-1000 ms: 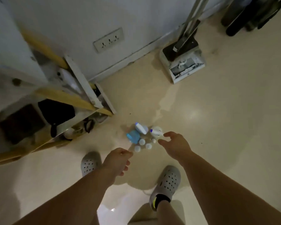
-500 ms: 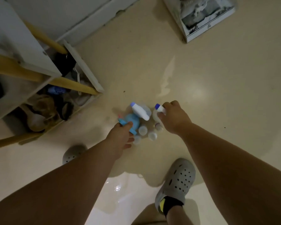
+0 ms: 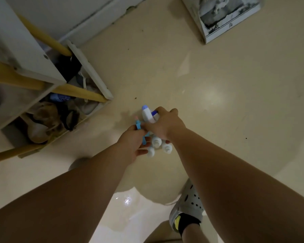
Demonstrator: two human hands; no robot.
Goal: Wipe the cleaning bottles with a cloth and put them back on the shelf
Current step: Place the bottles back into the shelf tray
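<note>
A small cluster of cleaning bottles stands on the beige floor in front of me. My left hand [image 3: 132,143] is closed around a light blue bottle [image 3: 139,126], its body mostly hidden by my fingers. My right hand [image 3: 163,124] reaches over the cluster and grips a white bottle with a blue cap [image 3: 146,113]; a second blue cap [image 3: 154,113] pokes out beside my fingers. Three small white-capped bottles [image 3: 156,142] stand just under my hands. No cloth is visible.
A white and wooden shelf unit [image 3: 88,67] stands at the left, its low compartments stuffed with dark and pale items. A white dustpan [image 3: 226,20] rests at the top right. My grey clog [image 3: 187,210] is at the lower right.
The camera has dropped closer to the floor. My right hand has shifted left over the bottles onto the blue-capped white one, and both hands have come together at the cluster.
</note>
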